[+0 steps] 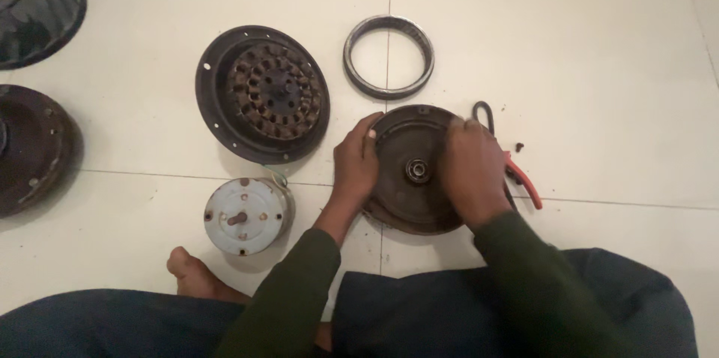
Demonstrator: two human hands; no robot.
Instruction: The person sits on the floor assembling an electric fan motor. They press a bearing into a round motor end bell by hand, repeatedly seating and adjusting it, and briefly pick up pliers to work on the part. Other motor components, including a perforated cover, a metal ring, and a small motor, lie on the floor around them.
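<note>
Both hands grip the dark round motor cover (408,178) lying flat on the tiled floor (584,66): left hand (357,163) curled around its left rim, right hand (472,171) clamped over the right side. Red-handled pliers (524,182) poke out just beside it; the wound stator disc (264,93) and a metal ring (389,56) are nearby.

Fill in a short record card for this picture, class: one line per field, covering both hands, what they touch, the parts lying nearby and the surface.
Left hand: grips the left rim of the dark round cover.
Right hand: rests on the cover's right side.
Cover centre: small bearing showing.
Beside cover: red-handled pliers, partly hidden.
Above: metal ring.
Upper left: round plate with copper windings.
Lower left: small grey cylinder.
Surface: pale tiled floor.
</note>
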